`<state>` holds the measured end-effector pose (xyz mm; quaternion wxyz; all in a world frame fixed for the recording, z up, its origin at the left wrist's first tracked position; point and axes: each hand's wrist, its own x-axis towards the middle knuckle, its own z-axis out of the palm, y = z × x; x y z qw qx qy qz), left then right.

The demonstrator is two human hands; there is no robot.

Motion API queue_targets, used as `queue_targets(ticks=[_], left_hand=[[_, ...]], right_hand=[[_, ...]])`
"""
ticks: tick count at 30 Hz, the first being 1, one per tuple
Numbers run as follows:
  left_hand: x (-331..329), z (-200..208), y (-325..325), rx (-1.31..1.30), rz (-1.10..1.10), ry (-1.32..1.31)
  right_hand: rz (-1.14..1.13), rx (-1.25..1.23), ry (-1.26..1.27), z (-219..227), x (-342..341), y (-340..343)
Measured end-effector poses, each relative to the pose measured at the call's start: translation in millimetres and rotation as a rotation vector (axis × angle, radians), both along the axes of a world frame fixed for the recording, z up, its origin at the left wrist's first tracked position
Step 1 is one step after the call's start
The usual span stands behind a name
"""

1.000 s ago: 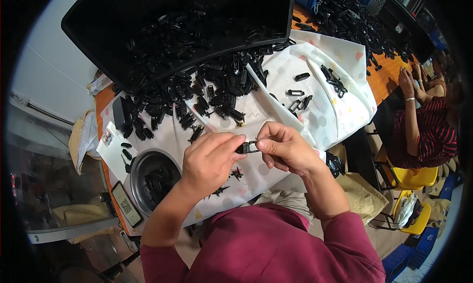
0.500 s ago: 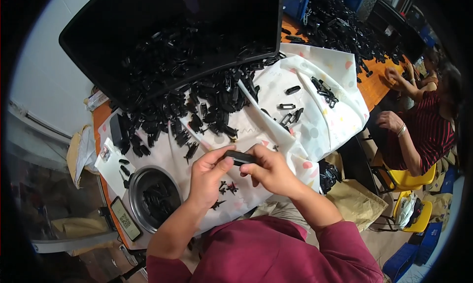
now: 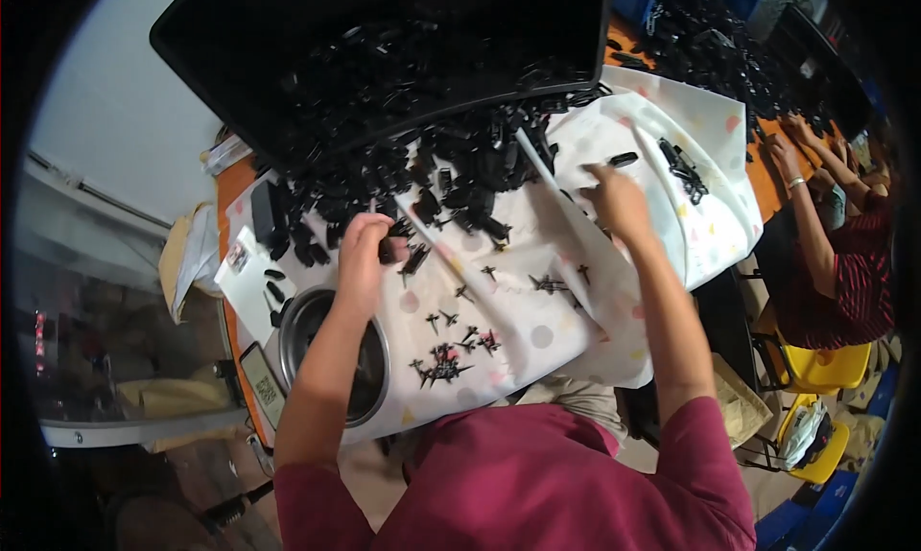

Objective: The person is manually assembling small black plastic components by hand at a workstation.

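My left hand (image 3: 361, 263) is closed at the near edge of the heap of black plastic parts (image 3: 460, 187), with a dark oblong part (image 3: 389, 250) against its fingers. My right hand (image 3: 619, 202) reaches over the white patterned cloth (image 3: 537, 335), fingers apart. Beneath its fingers the cloth is partly hidden, and a small black oblong part (image 3: 624, 159) lies just beyond them. Several spiky little black pieces (image 3: 443, 364) are scattered on the cloth nearer to me.
A large black bin (image 3: 384, 134) lies tipped toward me at the back. Left of me stand a round metal bowl (image 3: 384, 388) and a phone (image 3: 261, 383). Black parts (image 3: 683, 172) lie on the cloth's right. Another person (image 3: 825, 273) works at the right, near yellow stools (image 3: 825, 364).
My hands have parted from the black part they held together. The left went left toward the heap, the right went out to the right. The view has shifted, showing more small pieces.
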<state>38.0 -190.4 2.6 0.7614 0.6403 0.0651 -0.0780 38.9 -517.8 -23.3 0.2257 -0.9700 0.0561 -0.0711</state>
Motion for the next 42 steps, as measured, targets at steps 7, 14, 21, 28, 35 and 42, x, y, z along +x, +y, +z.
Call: queue_targets(ticks=[7,14,21,28,35,42], left_hand=[[7,-42,4,1.578,-0.517,-0.243],[-25,30,-43,0.345,-0.477,0.094],[-47,55,-51,-0.28,-0.488,0.095],[-55,39,-48,0.293,-0.445,-0.57],[-68,49,-57,-0.013,-0.407,-0.322],[-64,56,-57,0.141,-0.368,-0.49]], right_hand=[[0.081,-0.158,-0.033,-12,9,-11],[0.196,1.413,0.02,56,-59,76],[0.374,1.493,-0.254,48,-88,102],[0.529,0.574,-0.635,60,-95,94],[0.538,0.513,-0.628,61,-105,93],[0.467,0.627,-0.645,62,-110,89]])
